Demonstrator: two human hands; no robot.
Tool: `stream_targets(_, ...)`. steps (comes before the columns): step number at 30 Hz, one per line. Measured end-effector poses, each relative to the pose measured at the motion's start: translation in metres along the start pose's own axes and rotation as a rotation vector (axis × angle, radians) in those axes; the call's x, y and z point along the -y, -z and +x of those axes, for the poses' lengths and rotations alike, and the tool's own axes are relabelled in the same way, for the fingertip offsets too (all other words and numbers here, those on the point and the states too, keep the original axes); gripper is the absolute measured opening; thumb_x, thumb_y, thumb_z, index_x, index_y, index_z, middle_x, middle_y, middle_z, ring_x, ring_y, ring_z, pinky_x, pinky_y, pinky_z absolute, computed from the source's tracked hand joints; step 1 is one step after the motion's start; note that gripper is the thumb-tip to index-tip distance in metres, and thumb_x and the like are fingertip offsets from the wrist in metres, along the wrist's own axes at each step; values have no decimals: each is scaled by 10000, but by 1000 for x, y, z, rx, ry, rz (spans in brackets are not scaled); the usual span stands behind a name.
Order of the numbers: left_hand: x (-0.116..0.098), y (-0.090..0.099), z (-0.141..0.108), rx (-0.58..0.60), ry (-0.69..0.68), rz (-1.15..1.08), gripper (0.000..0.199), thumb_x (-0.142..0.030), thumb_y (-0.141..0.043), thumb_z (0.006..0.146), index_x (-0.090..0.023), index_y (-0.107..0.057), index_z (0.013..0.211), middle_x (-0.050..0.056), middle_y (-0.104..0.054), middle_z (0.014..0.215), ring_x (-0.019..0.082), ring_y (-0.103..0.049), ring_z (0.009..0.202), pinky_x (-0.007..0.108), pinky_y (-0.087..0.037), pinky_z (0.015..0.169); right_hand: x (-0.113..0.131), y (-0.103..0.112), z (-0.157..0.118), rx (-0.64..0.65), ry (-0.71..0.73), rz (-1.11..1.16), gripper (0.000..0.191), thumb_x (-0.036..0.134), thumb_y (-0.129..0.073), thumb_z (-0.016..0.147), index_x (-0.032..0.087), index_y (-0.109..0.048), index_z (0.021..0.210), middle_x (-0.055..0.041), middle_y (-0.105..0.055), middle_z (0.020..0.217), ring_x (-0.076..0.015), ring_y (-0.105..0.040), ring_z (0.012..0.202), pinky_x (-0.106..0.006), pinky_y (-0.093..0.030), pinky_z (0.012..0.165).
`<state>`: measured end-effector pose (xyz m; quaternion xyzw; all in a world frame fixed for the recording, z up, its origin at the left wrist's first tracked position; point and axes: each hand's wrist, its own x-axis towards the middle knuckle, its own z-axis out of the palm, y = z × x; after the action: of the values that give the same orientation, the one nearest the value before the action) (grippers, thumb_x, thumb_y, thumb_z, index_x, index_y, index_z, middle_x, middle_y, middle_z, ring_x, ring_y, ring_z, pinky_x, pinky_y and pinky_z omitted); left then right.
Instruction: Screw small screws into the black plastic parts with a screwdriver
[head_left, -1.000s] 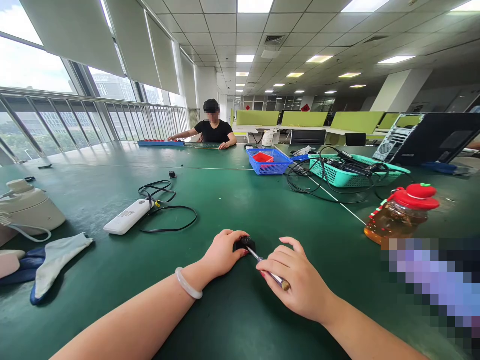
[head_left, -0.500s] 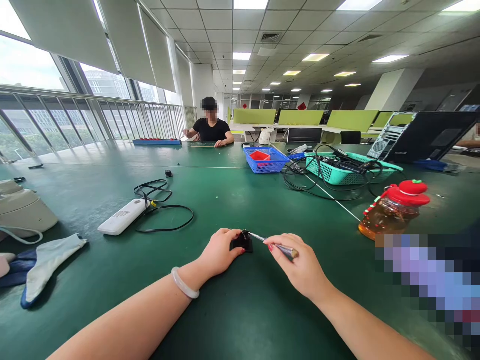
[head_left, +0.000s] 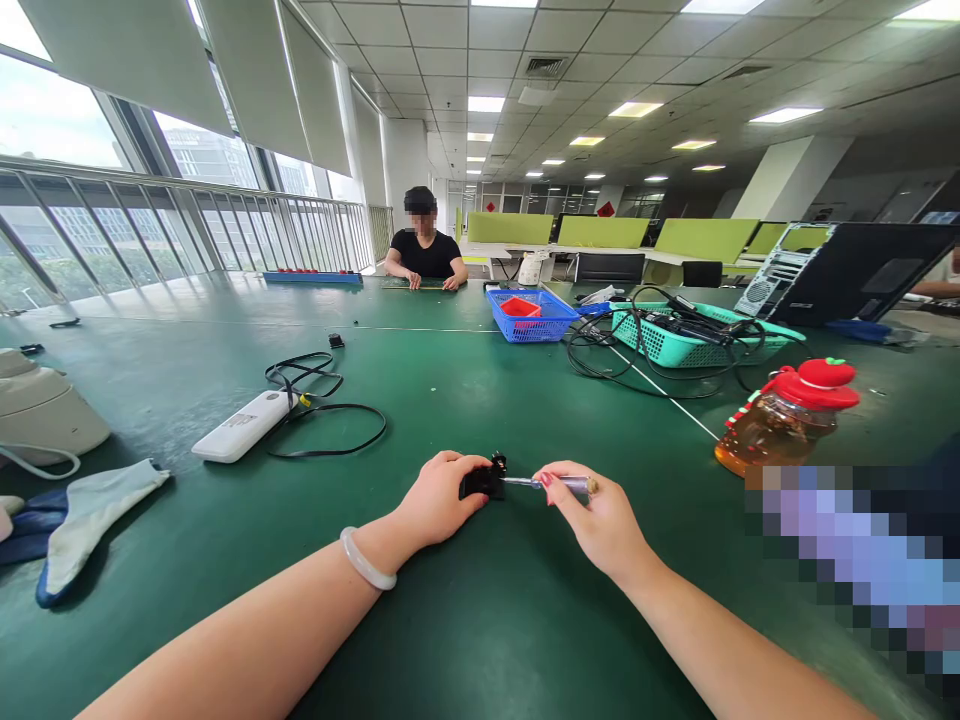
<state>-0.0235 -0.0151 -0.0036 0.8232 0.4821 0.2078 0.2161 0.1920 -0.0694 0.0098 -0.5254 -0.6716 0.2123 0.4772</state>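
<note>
Between the thumb and fingers of my left hand [head_left: 442, 500] is a small black part [head_left: 491, 482] on the green tabletop [head_left: 457, 630]. Its exact kind I cannot make out; a small raised piece stands on its far edge. My right hand [head_left: 600, 515] is closed round the handle of a screwdriver [head_left: 574, 484]. The shaft lies nearly level and points left, with its tip at the right side of the black part. Whether the tip sits in a screw is too small to see.
To the left are a white power bank [head_left: 244, 428], a black cable [head_left: 330, 453] and a glove [head_left: 97, 515]. A blue basket [head_left: 536, 328], a teal basket [head_left: 675, 348] with cables, and a red-lidded bottle [head_left: 787, 420] stand to the right. A person [head_left: 425, 250] sits across the table.
The screwdriver has swung from a slant to nearly level, its tip now lower on the black part's right side. My left hand keeps its hold. The person opposite has brought both hands together.
</note>
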Motion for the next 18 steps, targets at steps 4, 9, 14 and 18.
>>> stream_targets(4, 0, 0, 0, 1, 3, 1, 441, -261, -658, 782, -288, -616, 1220, 55, -645, 1191, 247, -538, 1174, 386, -417, 1047, -1, -3, -1, 52, 42, -66, 303, 451, -514, 889, 224, -707, 835, -33, -705, 744, -185, -651, 675, -273, -499, 587)
stream_targets(9, 1, -1, 1, 2, 1, -5, 438, -258, -669, 773, -284, -622, 1208, 52, -647, 1191, 246, -533, 1178, 387, -410, 1055, -3, -3, -1, 108, 65, -127, 283, 410, -501, 898, 236, -720, 861, -27, -718, 772, -189, -661, 710, -287, -513, 632)
stream_targets(14, 0, -1, 2, -2, 6, -12, 438, -263, -689, 771, -281, -625, 1203, 54, -645, 1184, 245, -540, 1165, 388, -412, 1049, 0, -1, -4, 20, 163, -191, 284, 408, -485, 918, 252, -692, 802, -15, -690, 708, -207, -639, 760, -337, -505, 719)
stream_targets(18, -2, 1, 2, 24, 18, -11, 452, -253, -709, 760, -273, -627, 1204, 57, -643, 1187, 241, -533, 1173, 379, -404, 1056, 5, 0, -5, 83, 219, -214, 261, 347, -472, 921, 254, -658, 762, 2, -667, 670, -196, -615, 732, -357, -499, 754)
